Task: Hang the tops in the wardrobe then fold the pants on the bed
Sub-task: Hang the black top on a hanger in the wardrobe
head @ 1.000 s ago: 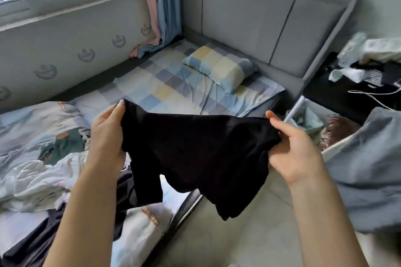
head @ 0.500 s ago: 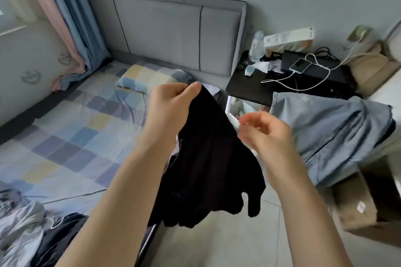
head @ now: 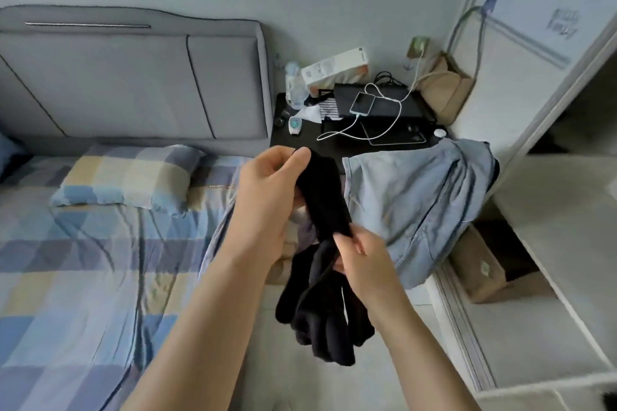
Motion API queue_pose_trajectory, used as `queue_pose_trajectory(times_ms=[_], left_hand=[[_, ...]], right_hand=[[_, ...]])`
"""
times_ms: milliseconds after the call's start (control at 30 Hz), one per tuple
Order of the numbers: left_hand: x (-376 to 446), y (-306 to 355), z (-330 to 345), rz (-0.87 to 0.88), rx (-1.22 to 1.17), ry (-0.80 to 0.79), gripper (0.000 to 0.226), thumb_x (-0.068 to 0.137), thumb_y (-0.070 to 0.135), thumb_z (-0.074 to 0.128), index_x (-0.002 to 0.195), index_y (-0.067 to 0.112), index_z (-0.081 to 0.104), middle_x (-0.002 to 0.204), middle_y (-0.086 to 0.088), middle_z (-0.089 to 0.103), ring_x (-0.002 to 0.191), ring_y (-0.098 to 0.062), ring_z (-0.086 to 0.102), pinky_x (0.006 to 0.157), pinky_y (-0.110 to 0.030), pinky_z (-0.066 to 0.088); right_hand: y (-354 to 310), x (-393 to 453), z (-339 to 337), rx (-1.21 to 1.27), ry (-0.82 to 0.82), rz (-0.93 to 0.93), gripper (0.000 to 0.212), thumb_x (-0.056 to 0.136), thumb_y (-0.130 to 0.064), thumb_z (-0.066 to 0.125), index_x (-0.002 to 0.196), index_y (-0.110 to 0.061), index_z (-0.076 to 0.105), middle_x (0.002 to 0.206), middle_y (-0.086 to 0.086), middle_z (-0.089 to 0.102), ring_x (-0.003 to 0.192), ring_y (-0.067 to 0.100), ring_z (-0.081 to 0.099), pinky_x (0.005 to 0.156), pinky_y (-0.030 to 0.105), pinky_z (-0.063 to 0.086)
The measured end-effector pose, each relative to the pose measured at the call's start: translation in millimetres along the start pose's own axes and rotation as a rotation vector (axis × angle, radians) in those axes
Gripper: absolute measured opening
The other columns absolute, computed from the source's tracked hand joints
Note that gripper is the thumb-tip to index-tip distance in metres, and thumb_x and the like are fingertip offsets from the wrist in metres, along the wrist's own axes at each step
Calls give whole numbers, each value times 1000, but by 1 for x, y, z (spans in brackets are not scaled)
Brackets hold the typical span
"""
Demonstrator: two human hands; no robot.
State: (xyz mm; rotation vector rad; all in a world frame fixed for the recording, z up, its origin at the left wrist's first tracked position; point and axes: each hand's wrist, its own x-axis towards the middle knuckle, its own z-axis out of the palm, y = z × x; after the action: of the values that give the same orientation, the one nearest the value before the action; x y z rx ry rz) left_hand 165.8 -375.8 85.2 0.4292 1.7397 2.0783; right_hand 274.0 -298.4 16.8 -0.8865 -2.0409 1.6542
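Head view swung right since a second ago: window and curtain gone, nightstand [head: 287,140] and wardrobe [head: 547,53] now in frame. Black top [head: 325,210] no longer spread wide between hands; now bunched into a vertical rope, held over floor just right of bed [head: 83,260]. Left hand [head: 267,207] up high, thumb and fingers pinching top's upper end. Right hand [head: 359,260] lower, fingers curled round the middle, rest of fabric hanging in a clump below. Hands much closer together than before.

Around: checked pillow [head: 130,177] far left against grey headboard [head: 133,77]. Phone [head: 362,103] on charge cable on nightstand, white box [head: 335,70] behind it. Blue-grey garment [head: 417,207] draped right of top, between nightstand and wardrobe, hiding what it rests on. Cardboard box [head: 480,267] on floor under it. Forearms block near floor.
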Motion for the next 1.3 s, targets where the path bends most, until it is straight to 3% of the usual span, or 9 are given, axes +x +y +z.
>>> queue_pose_trajectory(times_ms=[300, 467, 633, 767, 900, 1033, 1133, 1233, 1300], left_hand=[[71, -49, -2, -185, -43, -342, 11, 97, 16, 57, 100, 12, 66, 90, -2, 72, 82, -12, 69, 66, -17, 52], [69, -80, 24, -146, 55, -863, 62, 89, 8, 69, 141, 30, 44, 116, 25, 67, 104, 5, 64, 81, -9, 49], [69, -119, 51, -19, 431, -846, 40, 79, 8, 77, 117, 17, 66, 106, 4, 72, 96, -11, 68, 89, -32, 53], [74, -140, 60, 67, 717, -788, 25, 79, 5, 66, 83, 29, 67, 82, 16, 69, 67, 2, 61, 64, -11, 44], [79, -137, 88, -180, 518, -647, 12, 86, 15, 65, 80, 5, 69, 70, -8, 66, 67, -17, 60, 65, -34, 49], [61, -107, 142, -383, 277, -776, 22, 93, 28, 62, 87, 12, 75, 80, -6, 75, 77, -18, 73, 66, -27, 58], [47, -89, 187, -332, 246, -873, 36, 92, 39, 63, 89, 4, 68, 87, -15, 72, 88, -26, 72, 84, -36, 56], [32, -78, 233, -188, 279, -1033, 44, 93, 38, 60, 84, -5, 58, 75, -17, 58, 74, -25, 59, 72, -38, 47], [23, -77, 265, -94, 276, -1153, 38, 95, 29, 61, 87, -8, 59, 77, -26, 57, 73, -22, 54, 70, -37, 43]], right_hand=[[-38, 37, -26, 286, 395, 42, 41, 87, -37, 59, 87, 4, 54, 76, 8, 51, 71, 22, 46, 65, 37, 37], [-42, 40, -39, 357, 536, 58, 31, 94, -27, 57, 72, -5, 54, 73, 9, 48, 72, 20, 48, 68, 36, 40], [-36, 26, -61, 305, 686, 30, 39, 90, -28, 59, 81, 7, 45, 75, 12, 41, 73, 22, 38, 68, 36, 33], [-25, 8, -96, 254, 841, 61, 39, 90, -31, 60, 89, 7, 50, 78, 10, 44, 76, 19, 41, 71, 36, 34], [-3, -8, -135, -16, 897, 169, 21, 88, -36, 60, 81, -17, 66, 85, 14, 63, 76, 28, 58, 70, 38, 47], [20, -11, -175, -163, 945, 207, 28, 89, -32, 62, 78, -7, 65, 81, 21, 64, 71, 31, 57, 72, 44, 51], [34, -6, -211, -441, 749, 295, 21, 88, -35, 62, 76, -19, 65, 71, -3, 65, 76, 18, 60, 72, 35, 49], [37, 3, -240, -748, 325, 417, 50, 84, -48, 63, 127, -27, 50, 120, -2, 57, 113, 20, 55, 95, 38, 47], [31, 11, -259, -636, 285, 225, 50, 82, -42, 64, 128, -42, 43, 120, -18, 56, 111, 3, 55, 95, 25, 46]])
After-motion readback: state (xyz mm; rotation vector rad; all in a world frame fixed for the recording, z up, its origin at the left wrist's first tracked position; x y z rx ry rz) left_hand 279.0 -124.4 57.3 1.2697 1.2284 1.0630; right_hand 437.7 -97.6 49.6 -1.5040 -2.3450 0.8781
